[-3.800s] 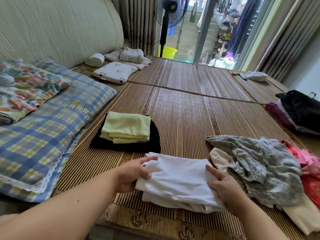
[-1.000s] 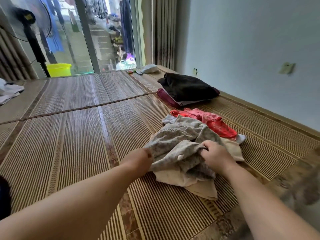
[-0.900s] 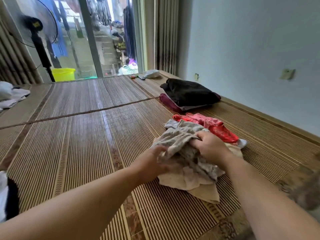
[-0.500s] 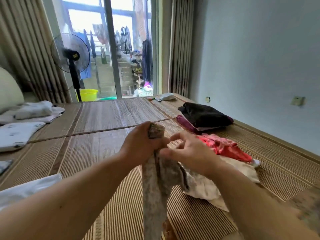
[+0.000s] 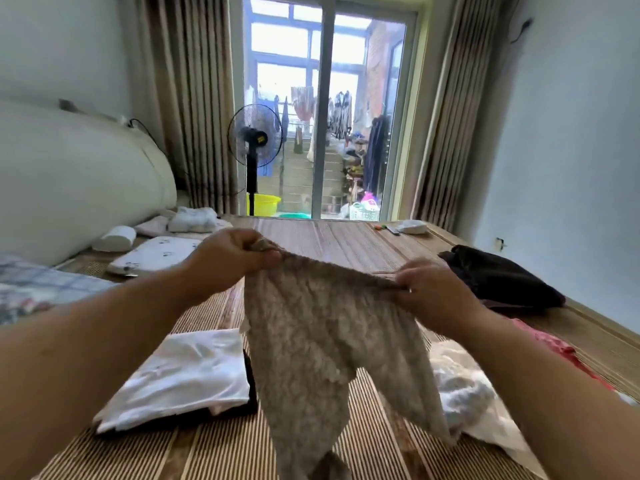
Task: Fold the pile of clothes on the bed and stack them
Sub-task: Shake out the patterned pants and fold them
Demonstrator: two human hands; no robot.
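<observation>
I hold up a grey patterned pair of trousers by the waistband, spread wide in the air above the bamboo mat. My left hand pinches its left corner and my right hand pinches its right corner; the legs hang down toward the mat. Behind it on the left lies the folded stack, white garment on top of a black one. On the right lie the unfolded cream garment and a red one, partly hidden by my right arm.
A black and maroon heap sits by the right wall. Pillows and a small white-patterned cushion lie at the left by the padded headboard. A standing fan and glass doors are beyond the bed's far edge.
I placed the white garment on the stack, took the grey trousers off the pile, lifted them, and my hands moved apart to stretch the waistband. My view rose and swung left.
</observation>
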